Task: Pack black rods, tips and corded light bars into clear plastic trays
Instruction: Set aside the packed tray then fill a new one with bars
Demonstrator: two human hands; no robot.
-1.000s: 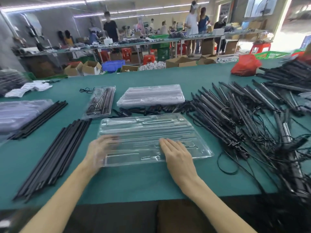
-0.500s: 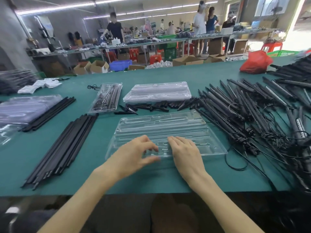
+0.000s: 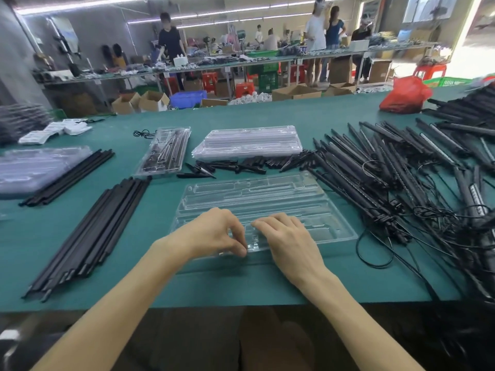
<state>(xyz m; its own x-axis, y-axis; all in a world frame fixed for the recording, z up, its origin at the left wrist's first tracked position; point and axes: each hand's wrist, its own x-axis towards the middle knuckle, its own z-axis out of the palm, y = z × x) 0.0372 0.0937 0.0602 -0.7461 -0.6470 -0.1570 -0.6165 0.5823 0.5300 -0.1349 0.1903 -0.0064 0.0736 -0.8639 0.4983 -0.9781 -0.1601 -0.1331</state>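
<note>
Pinching the clear tray (image 3: 267,194), the left hand (image 3: 211,231) sits beside the right hand (image 3: 289,242), bent fingers on it, grip unclear. Green tabletop (image 3: 150,236) underneath; busy workroom (image 3: 241,65) beyond them.

A factory packing floor: a long green counter (image 3: 294,116) heaped with black rods (image 3: 88,236) and clear trays (image 3: 249,141), cardboard boxes (image 3: 296,92), red stools (image 3: 245,89), workers (image 3: 171,41) under strip lights (image 3: 80,6)

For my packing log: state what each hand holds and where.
Left hand pinches the clear tray at its near edge; right hand only rests on it.
</note>
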